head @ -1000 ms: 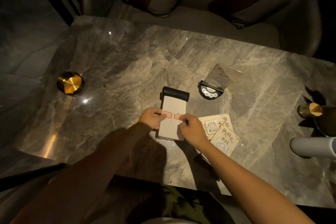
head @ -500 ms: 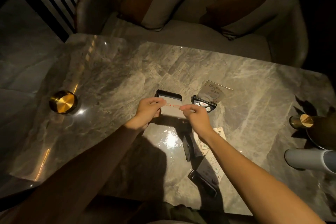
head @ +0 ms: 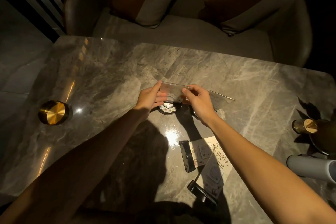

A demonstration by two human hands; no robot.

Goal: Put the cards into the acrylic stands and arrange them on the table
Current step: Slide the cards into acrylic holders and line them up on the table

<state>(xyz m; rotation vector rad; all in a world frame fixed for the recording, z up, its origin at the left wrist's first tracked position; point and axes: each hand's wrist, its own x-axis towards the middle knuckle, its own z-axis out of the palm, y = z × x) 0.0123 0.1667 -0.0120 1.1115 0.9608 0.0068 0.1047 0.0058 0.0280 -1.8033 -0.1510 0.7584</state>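
An upright acrylic stand [head: 172, 91] with a card in it sits on a round black base [head: 167, 109] mid-table. My left hand [head: 151, 98] grips its left edge and my right hand [head: 199, 102] pinches its right edge. A second clear stand [head: 221, 99] tilts just behind my right hand. Near the front edge, two more stands with black bases [head: 187, 156] [head: 200, 192] lie over loose cream cards [head: 221, 160] printed with characters.
The marble table [head: 109, 78] has a gold round dish [head: 53, 112] at the left. A dark bottle with a gold-foil top [head: 307, 126] and a grey cylinder [head: 309, 166] stand at the right edge. A sofa with cushions [head: 149, 0] lies beyond.
The stand with the card went from lying flat to upright on its base, further out on the table. Both hands moved with it. The view tilted forward.
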